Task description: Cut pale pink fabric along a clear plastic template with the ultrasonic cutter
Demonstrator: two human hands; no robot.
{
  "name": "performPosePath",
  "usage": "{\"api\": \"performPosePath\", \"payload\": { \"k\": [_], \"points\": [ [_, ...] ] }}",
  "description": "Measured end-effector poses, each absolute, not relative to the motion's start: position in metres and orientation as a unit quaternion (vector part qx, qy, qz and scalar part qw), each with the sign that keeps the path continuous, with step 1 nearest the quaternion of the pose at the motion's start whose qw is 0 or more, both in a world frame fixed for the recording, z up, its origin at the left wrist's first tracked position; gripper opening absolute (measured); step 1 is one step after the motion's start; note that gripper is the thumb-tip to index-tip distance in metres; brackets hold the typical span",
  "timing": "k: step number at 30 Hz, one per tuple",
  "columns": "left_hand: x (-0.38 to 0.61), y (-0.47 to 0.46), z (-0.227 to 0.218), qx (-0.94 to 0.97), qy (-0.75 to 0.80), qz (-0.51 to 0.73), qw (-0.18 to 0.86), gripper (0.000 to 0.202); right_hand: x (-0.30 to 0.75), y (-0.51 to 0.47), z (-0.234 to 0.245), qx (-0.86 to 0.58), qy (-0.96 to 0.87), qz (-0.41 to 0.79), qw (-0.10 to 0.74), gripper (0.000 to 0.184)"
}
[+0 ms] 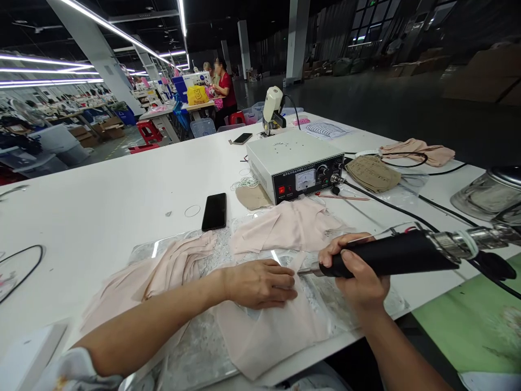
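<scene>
My right hand is wrapped round the black sleeve of a handheld ultrasonic tool. Its thin metal tip points left and meets the edge of a pale pink fabric piece, close to my left fingertips. My left hand lies palm down over that piece, fingers stretched out and pressing it; the thumb is hidden. Under the fabric is a clear, scuffed sheet strewn with small scraps. A fanned stack of pink pieces lies left of my hand, and more pink fabric sits just beyond.
Behind the fabric stands a control box with a dial, cabled to the tool. A black phone lies to its left. At right are brown fabric pieces and a glass jar. Another person sits at a distant sewing machine.
</scene>
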State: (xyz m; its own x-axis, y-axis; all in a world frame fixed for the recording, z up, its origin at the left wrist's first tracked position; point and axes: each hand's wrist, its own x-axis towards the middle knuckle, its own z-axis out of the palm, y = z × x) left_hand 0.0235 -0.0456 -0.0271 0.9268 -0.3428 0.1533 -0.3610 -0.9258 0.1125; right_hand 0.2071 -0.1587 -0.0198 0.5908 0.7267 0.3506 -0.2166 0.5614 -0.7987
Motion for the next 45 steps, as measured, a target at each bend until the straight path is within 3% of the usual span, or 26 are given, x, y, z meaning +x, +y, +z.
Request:
{"api": "performPosePath", "payload": {
  "k": [17, 45],
  "points": [
    [0.023, -0.048, -0.026, 0.980, -0.171, 0.061, 0.076, 0.027, 0.215, -0.201, -0.022, -0.359, -0.393, 0.357, 0.768, 0.005],
    [0.025, -0.052, -0.034, 0.979, -0.165, 0.094, 0.080, 0.013, 0.208, -0.178, -0.009, -0.422, -0.305, 0.266, 0.812, 0.013]
  ]
}}
